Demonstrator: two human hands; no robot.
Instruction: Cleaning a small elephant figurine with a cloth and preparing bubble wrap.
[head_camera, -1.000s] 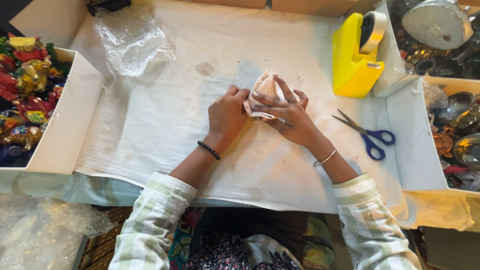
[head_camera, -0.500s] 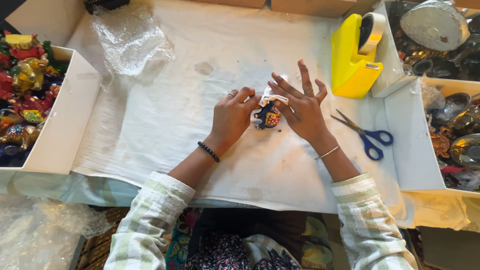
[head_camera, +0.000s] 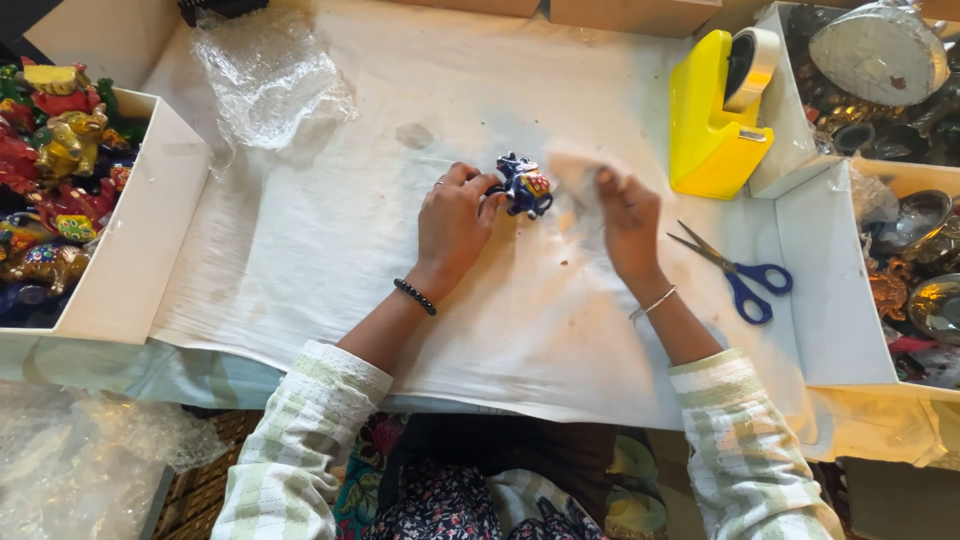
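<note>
Your right hand (head_camera: 628, 215) is blurring, so its grip is staying unclear. The open white cardboard box of painted figurines (head_camera: 130, 240) is running off the left edge, hiding part of its contents.

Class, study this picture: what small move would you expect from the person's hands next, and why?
Probably the right hand draws the paper sheet over the small blue figurine. The left hand steadies that figurine on the white sheet, which lies bare beside the paper, and the right hand's grip is on the paper.

Left hand (head_camera: 455, 215) touching blue figurine (head_camera: 524, 186), right hand (head_camera: 625, 220) on white paper (head_camera: 300, 240)
</note>
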